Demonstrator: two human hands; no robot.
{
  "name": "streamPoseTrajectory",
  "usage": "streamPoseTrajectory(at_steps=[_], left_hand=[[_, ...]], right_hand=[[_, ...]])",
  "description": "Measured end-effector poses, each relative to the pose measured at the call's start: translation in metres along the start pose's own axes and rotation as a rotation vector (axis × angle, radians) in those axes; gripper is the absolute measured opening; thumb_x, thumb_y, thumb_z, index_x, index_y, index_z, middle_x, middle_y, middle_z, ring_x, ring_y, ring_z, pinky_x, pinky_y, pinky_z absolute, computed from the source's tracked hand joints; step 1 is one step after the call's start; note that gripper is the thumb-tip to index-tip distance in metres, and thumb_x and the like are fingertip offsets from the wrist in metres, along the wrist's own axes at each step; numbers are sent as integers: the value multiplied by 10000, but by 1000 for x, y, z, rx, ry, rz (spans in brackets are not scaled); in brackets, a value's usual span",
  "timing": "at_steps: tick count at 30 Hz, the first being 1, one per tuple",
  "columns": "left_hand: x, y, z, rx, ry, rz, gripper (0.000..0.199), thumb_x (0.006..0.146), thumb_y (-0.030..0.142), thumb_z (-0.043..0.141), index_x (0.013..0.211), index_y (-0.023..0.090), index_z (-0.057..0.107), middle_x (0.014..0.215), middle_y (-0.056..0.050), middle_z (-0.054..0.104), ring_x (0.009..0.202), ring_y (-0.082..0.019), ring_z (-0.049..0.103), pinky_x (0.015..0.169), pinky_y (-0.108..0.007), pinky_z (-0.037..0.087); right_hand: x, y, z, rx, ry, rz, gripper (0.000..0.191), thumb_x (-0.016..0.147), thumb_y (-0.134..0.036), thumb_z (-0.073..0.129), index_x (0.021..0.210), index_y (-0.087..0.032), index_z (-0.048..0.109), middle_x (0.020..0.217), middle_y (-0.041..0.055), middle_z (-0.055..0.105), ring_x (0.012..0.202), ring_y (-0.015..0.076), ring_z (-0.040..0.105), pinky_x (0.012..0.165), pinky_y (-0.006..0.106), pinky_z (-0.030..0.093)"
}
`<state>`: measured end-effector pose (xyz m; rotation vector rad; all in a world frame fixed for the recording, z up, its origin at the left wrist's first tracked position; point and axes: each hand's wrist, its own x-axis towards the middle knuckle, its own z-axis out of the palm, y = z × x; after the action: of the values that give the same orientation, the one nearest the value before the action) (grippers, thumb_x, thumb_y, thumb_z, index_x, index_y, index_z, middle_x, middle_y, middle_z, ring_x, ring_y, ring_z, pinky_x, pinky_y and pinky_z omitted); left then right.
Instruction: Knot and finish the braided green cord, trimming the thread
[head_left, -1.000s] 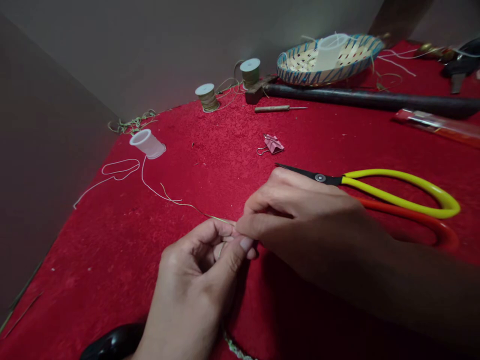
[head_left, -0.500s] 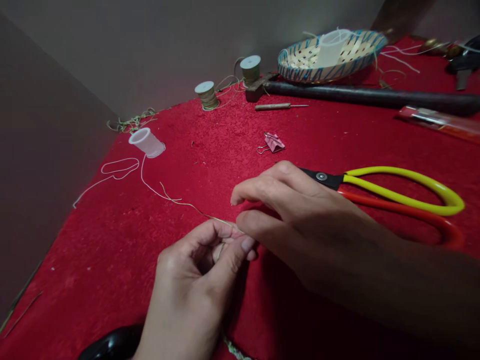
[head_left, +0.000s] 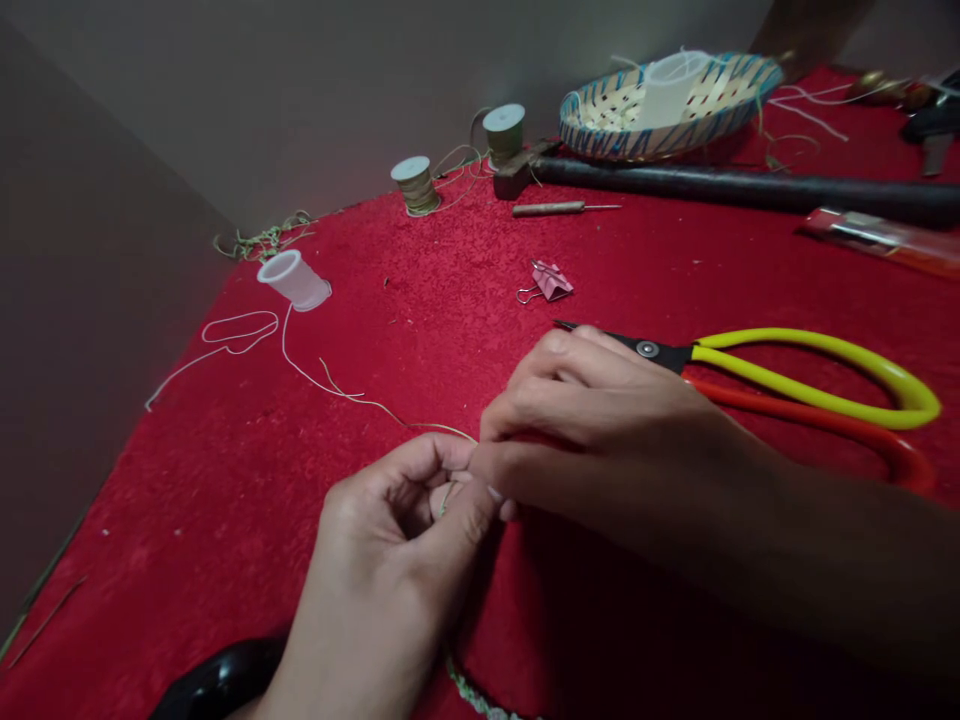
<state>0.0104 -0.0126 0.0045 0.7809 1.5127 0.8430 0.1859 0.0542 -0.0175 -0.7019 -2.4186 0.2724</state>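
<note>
My left hand (head_left: 409,540) is closed in a pinch on a thin tan cord (head_left: 442,428), thumb against fingers. From the fingertips the cord trails up and left across the red cloth, crossing a white thread. My right hand (head_left: 592,430) meets the left at the fingertips, its fingers curled and pinched at the cord; the exact grip is hidden. Below my left wrist a green knotted strand (head_left: 476,697) with pale bits shows. Scissors (head_left: 810,400) with yellow and red handles lie partly behind my right hand.
A white spool (head_left: 296,280) lies tilted at left with loose thread. Behind stand two cord spools (head_left: 415,188), a hammer (head_left: 720,187), an awl (head_left: 551,209) and a woven basket (head_left: 667,140). A pink binder clip (head_left: 551,282) sits mid-cloth. Something glossy black (head_left: 225,680) is at the bottom left.
My right hand's raised fingers have curled in and closed against the left fingertips. The cord near the hands now bows upward. The scissors' tips have come into view.
</note>
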Motion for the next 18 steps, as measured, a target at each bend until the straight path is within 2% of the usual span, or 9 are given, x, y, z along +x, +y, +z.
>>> streamPoseTrajectory(at_steps=[2, 4, 7, 12, 18], left_hand=[[1, 0, -1, 9, -11, -3, 245, 790, 420, 893, 786, 201, 783, 687, 10, 633, 660, -143, 532, 602, -207, 440], [3, 0, -1, -5, -8, -11, 238, 784, 407, 905, 779, 203, 781, 693, 10, 649, 665, -140, 540, 606, -203, 433], [5, -1, 0, -13, -13, 6, 257, 820, 435, 880, 776, 201, 783, 742, -14, 707, 690, -149, 572, 640, -220, 462], [4, -1, 0, 2, -6, 19, 246, 831, 433, 871, 803, 204, 788, 746, -15, 710, 667, -151, 567, 620, -235, 458], [1, -5, -2, 48, 13, 26, 264, 841, 465, 855, 810, 214, 780, 703, 1, 650, 646, -149, 535, 594, -229, 456]], right_hand=[[2, -1, 0, -38, 62, -39, 280, 1024, -174, 514, 879, -245, 744, 809, -47, 644, 824, 148, 541, 739, 314, 397], [3, -3, 1, -6, 121, 27, 286, 1009, -154, 554, 787, -237, 716, 823, -45, 651, 819, 146, 548, 786, 317, 399], [4, -3, 0, 32, 131, 21, 356, 976, -102, 568, 668, -247, 673, 855, -38, 695, 852, 163, 569, 856, 332, 394], [0, -1, -1, -34, 140, -85, 371, 1021, -94, 497, 791, -230, 755, 963, -5, 746, 929, 205, 582, 805, 390, 394], [1, -3, 0, 3, 147, -58, 430, 1064, -111, 419, 783, -250, 714, 995, -11, 747, 926, 190, 614, 828, 366, 429]])
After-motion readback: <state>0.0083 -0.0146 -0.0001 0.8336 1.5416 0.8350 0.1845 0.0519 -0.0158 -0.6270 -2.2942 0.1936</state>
